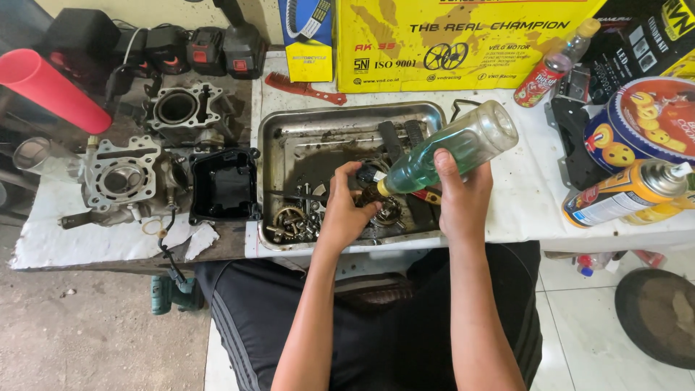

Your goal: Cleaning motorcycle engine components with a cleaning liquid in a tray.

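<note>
My right hand [462, 195] grips a clear glass bottle [463, 145] holding green liquid, tilted with its mouth down toward the middle of a dirty metal tray [289, 141]. My left hand [346, 210] holds a small round metal part [371, 194] right under the bottle's mouth, over the tray. Gears, bolts and other small greasy parts [293, 221] lie in the tray's near left corner. Part of the piece in my left hand is hidden by my fingers.
Two engine cylinder blocks [123, 177] and a black cover [224, 185] sit left of the tray. A red tube [51, 87] lies far left. Yellow boxes [449, 40] stand behind. A spray can [626, 192], a round tin [648, 119] and a small bottle [554, 65] are on the right.
</note>
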